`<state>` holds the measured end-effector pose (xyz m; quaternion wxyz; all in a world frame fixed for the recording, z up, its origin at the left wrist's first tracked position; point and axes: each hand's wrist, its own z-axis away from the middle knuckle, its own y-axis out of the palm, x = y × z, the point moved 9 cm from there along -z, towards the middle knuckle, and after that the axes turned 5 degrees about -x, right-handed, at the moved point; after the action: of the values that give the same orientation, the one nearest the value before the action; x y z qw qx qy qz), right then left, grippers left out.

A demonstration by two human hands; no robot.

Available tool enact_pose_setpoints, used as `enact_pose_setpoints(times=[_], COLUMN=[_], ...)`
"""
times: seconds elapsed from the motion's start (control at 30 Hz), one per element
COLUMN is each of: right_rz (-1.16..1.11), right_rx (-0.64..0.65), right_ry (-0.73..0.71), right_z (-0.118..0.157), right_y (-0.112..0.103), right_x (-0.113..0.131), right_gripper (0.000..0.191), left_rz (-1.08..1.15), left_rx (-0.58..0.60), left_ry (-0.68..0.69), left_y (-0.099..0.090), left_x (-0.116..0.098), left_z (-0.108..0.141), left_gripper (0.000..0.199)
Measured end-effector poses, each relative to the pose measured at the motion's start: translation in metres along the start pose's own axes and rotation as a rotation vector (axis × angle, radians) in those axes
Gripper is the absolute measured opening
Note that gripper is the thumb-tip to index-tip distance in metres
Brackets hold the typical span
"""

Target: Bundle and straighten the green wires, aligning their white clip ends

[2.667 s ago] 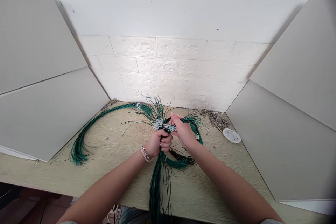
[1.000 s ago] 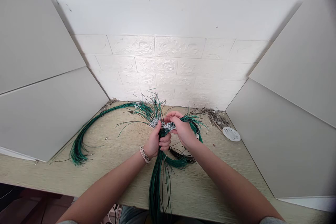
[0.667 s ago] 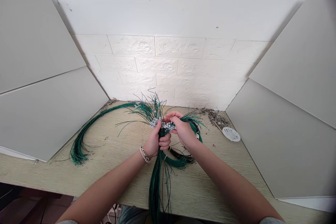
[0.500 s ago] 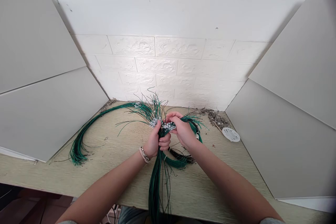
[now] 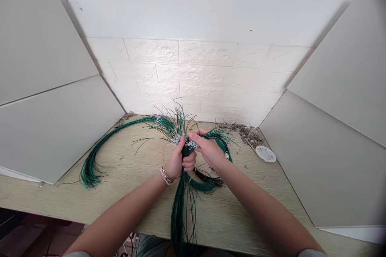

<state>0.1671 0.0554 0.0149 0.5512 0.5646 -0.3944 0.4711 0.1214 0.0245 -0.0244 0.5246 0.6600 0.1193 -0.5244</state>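
Note:
My left hand (image 5: 180, 160) is wrapped round a thick bundle of green and black wires (image 5: 178, 209), which hangs down over the table's front edge. Small white connectors (image 5: 177, 139) sit at the bundle's upper end, with loose wire tips fanning out above. My right hand (image 5: 208, 146) pinches part of the white-connector section just right of my left thumb; its fingertips are partly hidden. A second wire bundle (image 5: 96, 152) curves across the table on the left. Another bundle (image 5: 205, 184) loops behind and below my right hand.
Grey panels stand at the left (image 5: 60, 128) and right (image 5: 325, 160) of the wooden table (image 5: 135, 204). A white disc (image 5: 265, 154) and a heap of dark scraps (image 5: 251, 135) lie at the back right. A white brick-patterned wall (image 5: 208, 54) rises behind.
My right fingers have shifted slightly on the connectors, and the wire tips near them have moved a little. My left hand keeps its hold. The view has tilted very slightly.

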Motion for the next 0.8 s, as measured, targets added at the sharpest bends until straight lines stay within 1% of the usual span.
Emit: enact_pose_setpoints(times=[0.07, 0.13, 0.23, 0.3, 0.53, 0.8], right_rz=[0.023, 0.035, 0.018, 0.017, 0.052, -0.003], right_rx=[-0.036, -0.046, 0.0, 0.008, -0.079, -0.091], right_ry=[0.026, 0.047, 0.031, 0.022, 0.1, 0.079], right_z=[-0.0003, -0.0009, -0.0028, -0.0038, -0.0008, -0.0006], right_y=[-0.0027, -0.0032, 0.0005, 0.0006, -0.0061, -0.0054], right_x=[-0.0018, -0.0037, -0.0036, -0.0035, -0.0061, -0.0041], right_gripper=[0.029, 0.03, 0.032, 0.032, 0.035, 0.037], left_rz=[-0.006, 0.002, 0.032, 0.047, 0.033, 0.072], left_rx=[-0.014, -0.025, -0.033, -0.034, -0.024, -0.046], left_ry=[-0.007, -0.004, 0.02, 0.025, 0.001, 0.001], left_y=[-0.0011, -0.0016, -0.0017, -0.0017, -0.0021, -0.0026], left_x=[0.0009, 0.0011, -0.0002, -0.0004, 0.0015, 0.0009], left_z=[-0.0006, -0.0013, -0.0019, -0.002, -0.0017, -0.0011], left_gripper=[0.067, 0.066, 0.063, 0.061, 0.062, 0.061])
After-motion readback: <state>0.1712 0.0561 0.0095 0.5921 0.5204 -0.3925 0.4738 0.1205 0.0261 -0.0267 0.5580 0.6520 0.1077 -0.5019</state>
